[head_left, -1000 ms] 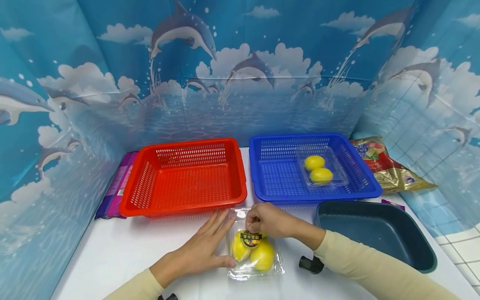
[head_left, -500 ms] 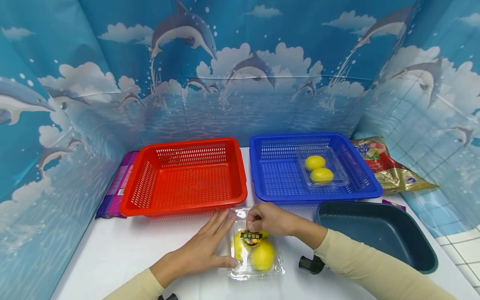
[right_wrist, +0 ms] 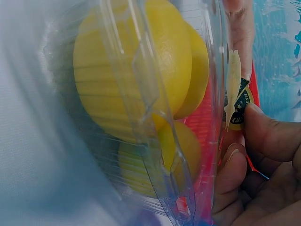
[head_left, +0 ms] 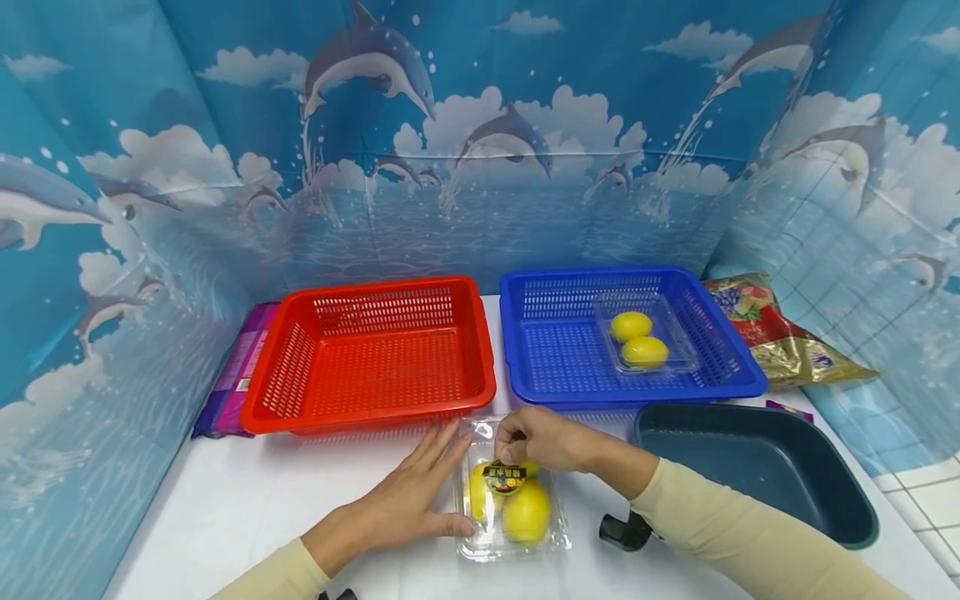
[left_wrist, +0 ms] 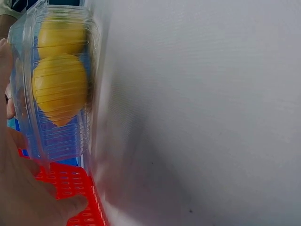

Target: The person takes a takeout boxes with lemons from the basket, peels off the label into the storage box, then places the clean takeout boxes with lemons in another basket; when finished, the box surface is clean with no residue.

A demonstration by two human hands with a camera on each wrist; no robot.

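A clear plastic clamshell box (head_left: 512, 548) lies on the white table with several lemons (head_left: 527, 512) inside. On its lid is a round black sticker (head_left: 504, 477) with colourful fruit print. My left hand (head_left: 405, 497), fingers spread, rests along the box's left side; in the left wrist view its fingers lie beside the clear wall. Over the far half of the lid, my right hand (head_left: 542, 440) has curled fingers and pinches the sticker's edge. The right wrist view shows the thumb against the sticker (right_wrist: 239, 110), with a pale strip across it.
Behind the box stand a red basket (head_left: 367, 417) and a blue basket (head_left: 551, 396); the blue one holds another lemon box (head_left: 678, 329). A dark teal tub (head_left: 750, 467) sits at right. A gold-red bag (head_left: 772, 333) and a purple packet (head_left: 232, 375) flank the baskets.
The right hand shifts very slightly at the sticker; the left hand and the box keep their places.
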